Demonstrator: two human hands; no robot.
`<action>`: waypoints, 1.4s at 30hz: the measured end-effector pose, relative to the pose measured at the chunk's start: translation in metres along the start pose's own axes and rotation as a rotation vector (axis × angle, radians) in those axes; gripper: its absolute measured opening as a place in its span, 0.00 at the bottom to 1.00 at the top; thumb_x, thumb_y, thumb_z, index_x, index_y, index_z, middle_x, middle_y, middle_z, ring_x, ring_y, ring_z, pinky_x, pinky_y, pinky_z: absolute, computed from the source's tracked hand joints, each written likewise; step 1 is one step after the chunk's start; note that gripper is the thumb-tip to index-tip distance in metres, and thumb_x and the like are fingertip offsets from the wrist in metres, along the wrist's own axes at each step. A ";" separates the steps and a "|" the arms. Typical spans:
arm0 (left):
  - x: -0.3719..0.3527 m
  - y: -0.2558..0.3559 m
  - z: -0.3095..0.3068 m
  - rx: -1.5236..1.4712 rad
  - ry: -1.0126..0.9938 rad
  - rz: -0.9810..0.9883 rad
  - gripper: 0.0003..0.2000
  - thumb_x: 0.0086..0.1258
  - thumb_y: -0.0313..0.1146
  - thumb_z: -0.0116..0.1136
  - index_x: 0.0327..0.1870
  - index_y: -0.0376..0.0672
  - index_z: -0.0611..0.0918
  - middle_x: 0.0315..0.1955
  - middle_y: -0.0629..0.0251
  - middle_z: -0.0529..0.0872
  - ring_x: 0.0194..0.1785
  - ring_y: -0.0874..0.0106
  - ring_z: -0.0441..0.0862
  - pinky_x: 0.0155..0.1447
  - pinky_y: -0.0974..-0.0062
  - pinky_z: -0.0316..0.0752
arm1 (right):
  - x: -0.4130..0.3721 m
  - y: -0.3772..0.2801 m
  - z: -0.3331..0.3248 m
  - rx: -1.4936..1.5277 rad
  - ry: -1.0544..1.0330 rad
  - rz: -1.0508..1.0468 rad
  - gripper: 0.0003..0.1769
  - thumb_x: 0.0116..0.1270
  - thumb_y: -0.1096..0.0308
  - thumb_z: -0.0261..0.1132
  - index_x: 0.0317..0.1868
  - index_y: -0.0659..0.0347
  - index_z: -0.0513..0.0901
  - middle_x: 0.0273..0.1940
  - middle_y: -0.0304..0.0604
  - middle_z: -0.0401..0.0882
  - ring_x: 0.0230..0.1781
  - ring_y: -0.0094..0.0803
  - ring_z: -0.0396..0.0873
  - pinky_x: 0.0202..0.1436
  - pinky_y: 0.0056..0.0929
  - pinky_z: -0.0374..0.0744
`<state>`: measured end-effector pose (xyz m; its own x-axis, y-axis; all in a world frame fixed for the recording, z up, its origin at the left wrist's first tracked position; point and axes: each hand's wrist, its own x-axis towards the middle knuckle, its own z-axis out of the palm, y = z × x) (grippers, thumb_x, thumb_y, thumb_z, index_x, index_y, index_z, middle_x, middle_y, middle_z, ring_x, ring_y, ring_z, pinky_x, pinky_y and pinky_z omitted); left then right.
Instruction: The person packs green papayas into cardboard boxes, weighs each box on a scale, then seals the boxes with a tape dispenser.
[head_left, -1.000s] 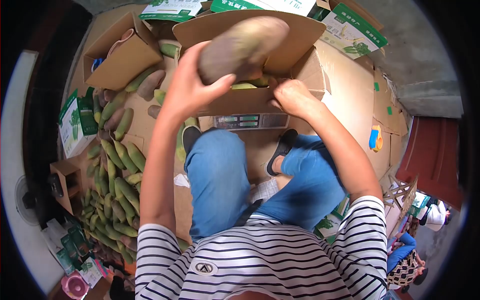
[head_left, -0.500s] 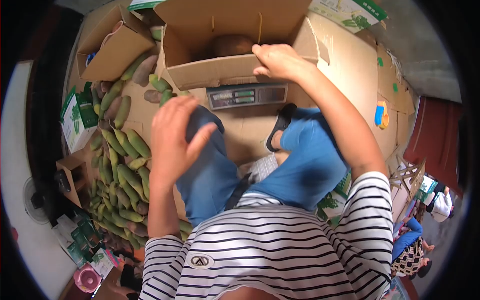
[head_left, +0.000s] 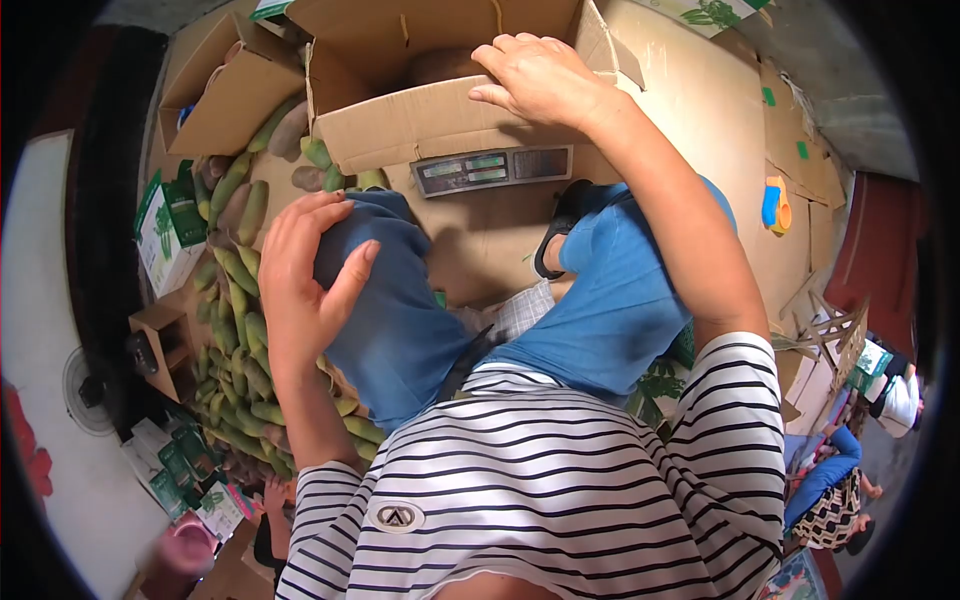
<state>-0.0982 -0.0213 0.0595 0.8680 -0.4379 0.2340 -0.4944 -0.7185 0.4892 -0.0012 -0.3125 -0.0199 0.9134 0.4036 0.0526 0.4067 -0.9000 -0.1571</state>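
The dark, rounded radish (head_left: 440, 66), up in the left hand (head_left: 308, 262) a second ago, now lies in the open cardboard box (head_left: 400, 125) ahead of the hands, partly hidden behind the near wall. The left hand has come back empty and is now beside and over the left knee (head_left: 385, 270), palm down. It is open, its fingers loosely curved and the thumb well apart from them; whether it touches the trouser leg, I cannot tell. The right hand (head_left: 535, 80) remains at the box's near rim, a little farther left along it than before. It is partly open, fingers reaching over the edge and thumb against the outer face; how firmly it presses cannot be told.

Between the two hands, just on the near side of the box, is the digital scale (head_left: 490, 170) with its display panel. Left of and nearer the body than the left hand spreads a heap of long green radishes (head_left: 235, 380), and a green-and-white printed carton (head_left: 168, 240) stands to the left of that hand. A second cardboard box (head_left: 235, 100) sits ahead of it, tilted. The blue-and-yellow tape dispenser (head_left: 776, 205) lies well to the right of the right hand.
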 end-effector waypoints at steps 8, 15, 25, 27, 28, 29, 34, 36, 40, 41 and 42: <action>-0.003 -0.017 0.023 -0.356 0.100 0.058 0.16 0.62 0.31 0.64 0.49 0.34 0.81 0.51 0.54 0.83 0.58 0.59 0.79 0.65 0.65 0.68 | 0.002 -0.005 0.007 -0.028 -0.195 0.039 0.24 0.65 0.51 0.65 0.50 0.62 0.75 0.48 0.52 0.80 0.52 0.49 0.77 0.56 0.44 0.76; -0.045 -0.109 0.055 -0.641 0.472 -0.481 0.10 0.76 0.31 0.52 0.49 0.34 0.81 0.46 0.61 0.85 0.50 0.74 0.80 0.57 0.77 0.73 | 0.006 0.007 0.023 0.032 -0.226 0.031 0.26 0.62 0.57 0.67 0.55 0.62 0.71 0.50 0.52 0.80 0.55 0.48 0.77 0.57 0.44 0.76; -0.188 -0.275 0.225 -0.195 0.038 -0.937 0.21 0.63 0.37 0.64 0.52 0.31 0.78 0.46 0.45 0.84 0.49 0.56 0.83 0.56 0.66 0.76 | 0.017 0.003 0.020 0.058 -0.246 -0.010 0.22 0.61 0.61 0.68 0.46 0.64 0.68 0.42 0.57 0.80 0.48 0.54 0.78 0.48 0.48 0.76; -0.193 -0.291 0.246 -0.081 -0.005 -1.008 0.28 0.58 0.40 0.65 0.56 0.29 0.75 0.51 0.38 0.80 0.54 0.47 0.80 0.59 0.60 0.74 | 0.016 0.001 0.019 0.076 -0.223 -0.015 0.22 0.61 0.63 0.68 0.49 0.64 0.69 0.42 0.56 0.80 0.47 0.54 0.78 0.47 0.48 0.76; -0.192 -0.295 0.254 -0.085 -0.004 -1.054 0.28 0.58 0.39 0.65 0.56 0.29 0.75 0.51 0.38 0.80 0.53 0.48 0.80 0.59 0.60 0.74 | 0.017 -0.001 0.018 0.078 -0.238 0.007 0.22 0.61 0.63 0.68 0.50 0.64 0.69 0.42 0.56 0.80 0.47 0.54 0.78 0.47 0.48 0.76; -0.190 -0.297 0.261 -0.089 -0.001 -1.101 0.28 0.58 0.39 0.65 0.56 0.29 0.74 0.50 0.39 0.81 0.53 0.49 0.81 0.58 0.61 0.74 | 0.017 -0.004 0.016 0.079 -0.252 0.028 0.23 0.61 0.63 0.68 0.51 0.63 0.70 0.42 0.56 0.80 0.47 0.54 0.78 0.47 0.48 0.76; -0.191 -0.329 0.296 -0.708 0.083 -1.460 0.26 0.62 0.38 0.63 0.61 0.36 0.74 0.49 0.55 0.82 0.49 0.67 0.81 0.53 0.69 0.77 | 0.019 -0.011 0.014 0.094 -0.289 0.079 0.25 0.62 0.63 0.68 0.57 0.59 0.71 0.37 0.54 0.81 0.40 0.52 0.79 0.44 0.45 0.75; -0.173 -0.312 0.281 -0.967 0.205 -1.467 0.24 0.65 0.37 0.61 0.61 0.39 0.75 0.48 0.60 0.83 0.46 0.70 0.80 0.53 0.70 0.77 | 0.020 -0.012 0.014 0.101 -0.316 0.116 0.25 0.63 0.63 0.68 0.57 0.59 0.71 0.35 0.53 0.80 0.38 0.50 0.79 0.42 0.45 0.75; -0.184 -0.314 0.284 -1.006 0.421 -1.351 0.20 0.67 0.34 0.57 0.61 0.40 0.77 0.48 0.62 0.83 0.47 0.70 0.81 0.54 0.69 0.76 | 0.018 -0.013 0.016 0.114 -0.314 0.136 0.25 0.63 0.64 0.68 0.58 0.59 0.70 0.31 0.51 0.78 0.34 0.48 0.78 0.40 0.44 0.75; -0.193 -0.317 0.280 -0.889 0.427 -1.347 0.20 0.67 0.33 0.57 0.60 0.39 0.77 0.48 0.62 0.83 0.49 0.70 0.81 0.55 0.69 0.76 | 0.018 -0.009 0.019 0.116 -0.324 0.145 0.25 0.64 0.64 0.68 0.59 0.59 0.70 0.33 0.52 0.79 0.35 0.49 0.79 0.41 0.44 0.76; -0.203 -0.322 0.275 -0.771 0.432 -1.339 0.20 0.68 0.33 0.56 0.60 0.39 0.77 0.49 0.62 0.84 0.50 0.69 0.81 0.55 0.69 0.76 | 0.018 -0.010 0.019 0.111 -0.310 0.130 0.25 0.64 0.64 0.68 0.59 0.59 0.70 0.34 0.53 0.79 0.35 0.49 0.79 0.41 0.44 0.76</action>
<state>-0.1279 0.1506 -0.3770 0.6498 0.5272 -0.5476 0.6203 0.0487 0.7829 0.0110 -0.2932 -0.0361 0.9023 0.3326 -0.2742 0.2671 -0.9307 -0.2500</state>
